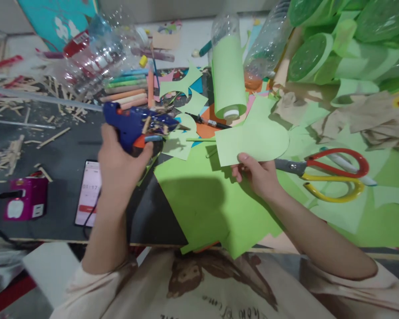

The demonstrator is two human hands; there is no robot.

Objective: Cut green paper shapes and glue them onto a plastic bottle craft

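Observation:
My left hand (119,164) is wrapped round the handle of a blue hot glue gun (133,122), its nozzle pointing right toward the paper pieces. A long glue stick (63,101) trails out of the gun's back end. Between thumb and fingers, my right hand (257,173) pinches a light green paper cutout (252,141) with a rounded right end. Just behind the cutout lies a plastic bottle (228,75) wrapped in light green paper, its white cap facing me. Scissors (319,168) with red and yellow handles rest right of my right hand.
Green paper sheets (199,190) cover the table's middle and right. A phone (88,190) and a purple power adapter (26,199) lie at left, near scattered wood sticks (9,155). Clear plastic bottles (99,57) stand at back left; green-wrapped bottles (310,57) are piled at back right.

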